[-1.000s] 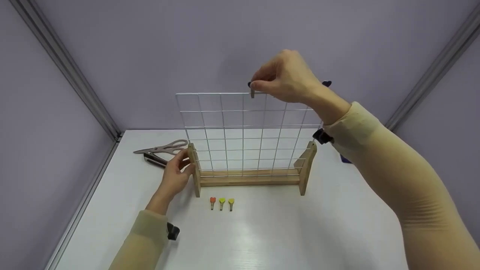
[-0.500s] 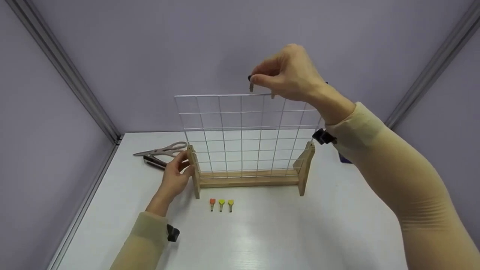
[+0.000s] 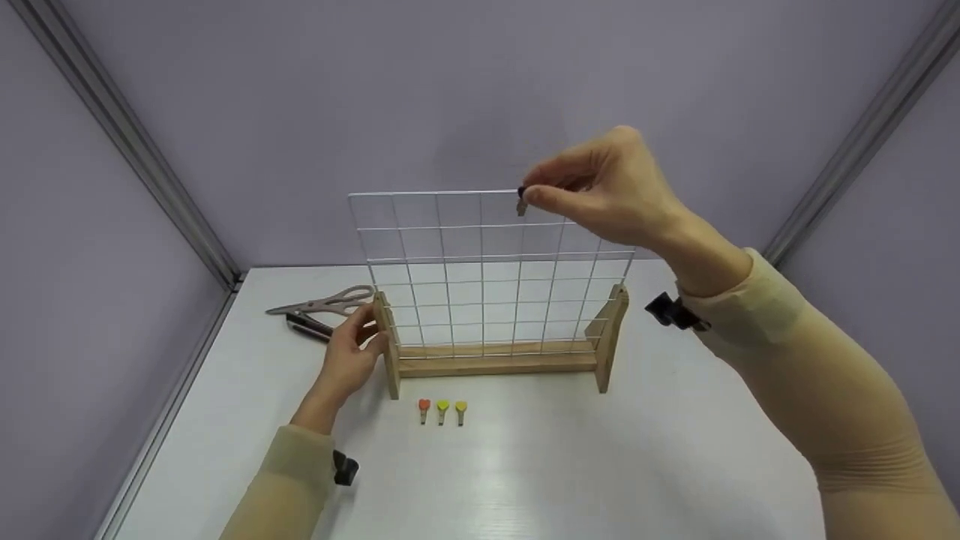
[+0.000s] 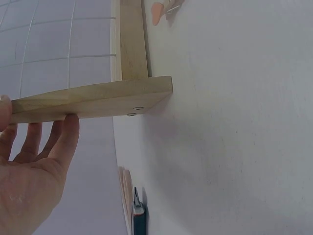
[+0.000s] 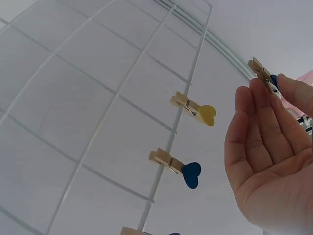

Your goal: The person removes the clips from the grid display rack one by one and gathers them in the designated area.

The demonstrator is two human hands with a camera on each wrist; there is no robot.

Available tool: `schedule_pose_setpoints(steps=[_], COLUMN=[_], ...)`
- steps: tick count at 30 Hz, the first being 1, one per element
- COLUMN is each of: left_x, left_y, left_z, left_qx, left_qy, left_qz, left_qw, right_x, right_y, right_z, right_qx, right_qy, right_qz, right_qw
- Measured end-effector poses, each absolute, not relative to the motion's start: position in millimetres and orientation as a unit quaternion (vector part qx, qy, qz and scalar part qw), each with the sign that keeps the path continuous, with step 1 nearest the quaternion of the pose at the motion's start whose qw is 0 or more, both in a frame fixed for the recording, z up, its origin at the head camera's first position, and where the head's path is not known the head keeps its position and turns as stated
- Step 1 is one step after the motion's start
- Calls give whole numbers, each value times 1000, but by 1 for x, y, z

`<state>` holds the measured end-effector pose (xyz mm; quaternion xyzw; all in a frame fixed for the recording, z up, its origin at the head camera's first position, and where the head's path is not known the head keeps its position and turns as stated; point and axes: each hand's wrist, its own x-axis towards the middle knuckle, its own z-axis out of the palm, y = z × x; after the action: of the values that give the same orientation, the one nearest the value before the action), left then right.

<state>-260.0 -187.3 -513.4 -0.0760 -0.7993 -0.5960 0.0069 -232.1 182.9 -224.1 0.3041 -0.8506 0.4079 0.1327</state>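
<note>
While the right hand (image 3: 622, 187) has its thumb and fingertips pinched on a small wooden clothespin with a dark blue heart (image 5: 264, 74), its other fingers lie close together, slightly bent. That clothespin sticks out past the fingertips, its wooden end pointing away from them; the head view shows it overlapping the top of the wire grid (image 3: 481, 256), but the right wrist view shows it apart from the wire.

Near those fingers, a yellow-heart clothespin (image 5: 195, 107) sits clipped on the grid's edge wire, with a blue-heart clothespin (image 5: 190, 175) next along it and a third clothespin (image 5: 130, 231) mostly cut off by the frame.

The left hand (image 3: 351, 364) has thumb and fingers closed about one upright of the wooden stand (image 3: 499, 366), which bears the grid. Just beside and beyond these fingers lie a dark cutter (image 3: 306, 325) and scissors (image 3: 321, 305). To their right and nearer the person, a red-heart clothespin (image 3: 424, 406), a lime-heart clothespin (image 3: 442, 406) and a yellow clothespin (image 3: 461, 407) rest in a row on the white desk (image 3: 525, 472).
</note>
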Motion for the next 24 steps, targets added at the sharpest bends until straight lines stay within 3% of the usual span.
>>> schedule_pose_setpoints(steps=[11,24], left_x=[-259,-260], left_y=[-187,-189], left_z=[-511,-514], left_qx=[-76,-80], left_qy=[-798,-800], left_qz=[-598,-594], left_qw=[0,-1], right_x=[-216,-210], right_y=[184,167], right_z=[-296,-387], right_qx=[325,287], right_qy=[-853,-844], right_qz=[407,447], right_qw=[35,-80])
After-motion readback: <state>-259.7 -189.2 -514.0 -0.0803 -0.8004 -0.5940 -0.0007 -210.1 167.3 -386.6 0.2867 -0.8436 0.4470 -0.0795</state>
